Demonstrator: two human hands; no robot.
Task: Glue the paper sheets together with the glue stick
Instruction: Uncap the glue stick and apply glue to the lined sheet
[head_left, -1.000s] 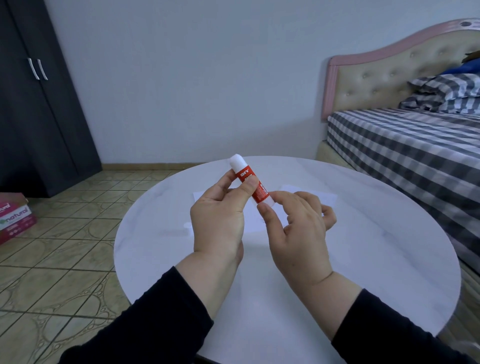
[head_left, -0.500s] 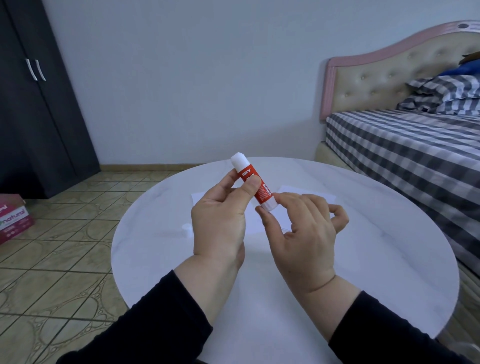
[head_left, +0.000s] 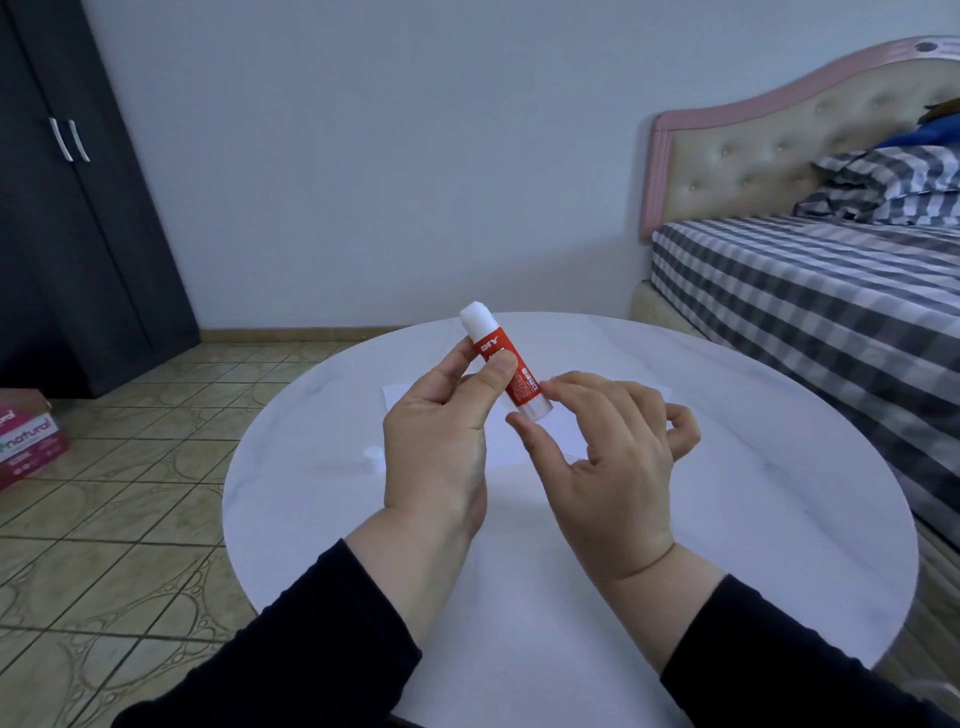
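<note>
Step in hand, as judged: winding the glue out by its base knob before application.

- Glue stick (head_left: 506, 366): held tilted above the tabletop (head_left: 727, 519), white tip up and away, white base down toward the right hand.
- Left hand (head_left: 441, 441): gripping the red barrel between thumb and fingers. Hold firm at mid-barrel, clear of the tip.
- Right hand (head_left: 608, 457): thumb and forefinger pinching the white base; other fingers loosely curled. Turn the base only, in short twists, with the barrel kept from rotating.
- Stop once a short length of glue stands proud; over-extension risks snapping or smearing.
- Paper sheets (head_left: 550, 436): lying flat on the tabletop beyond and beneath both hands, largely hidden. Number of sheets not discernible.
- Small white cap-like object (head_left: 373, 457): resting on the tabletop left of the sheets, probably the cap. Leave within reach for recapping.
</note>
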